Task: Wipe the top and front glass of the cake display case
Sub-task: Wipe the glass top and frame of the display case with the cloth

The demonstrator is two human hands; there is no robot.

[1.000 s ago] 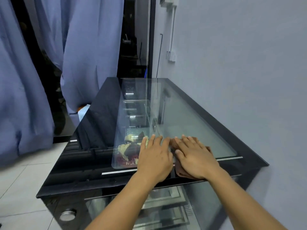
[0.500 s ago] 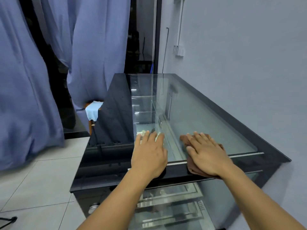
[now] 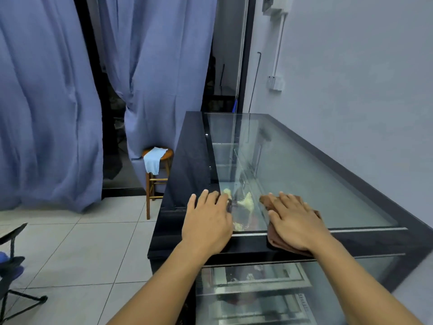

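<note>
The cake display case (image 3: 187, 165) has a black frame and a glass top (image 3: 304, 179) that runs away from me along the right wall. My right hand (image 3: 295, 221) lies flat on a brown cloth (image 3: 278, 242) at the near edge of the glass, pressing it down. My left hand (image 3: 208, 221) rests flat on the black frame and the glass's left corner, fingers spread, holding nothing. Cakes (image 3: 243, 207) show through the glass between my hands. The case's side glass (image 3: 257, 294) with shelves is below my arms.
A grey wall (image 3: 351, 78) runs close along the case's right side. A wooden stool (image 3: 157, 179) with a light blue cloth (image 3: 153, 160) stands left of the case. Blue curtains (image 3: 46, 102) hang behind. A dark chair part (image 3: 14, 277) sits at the lower left on the tiled floor.
My hands have drawn apart: the left hand slid left onto the black frame, the right hand with the cloth shifted slightly right. The camera view turned left and lifted.
</note>
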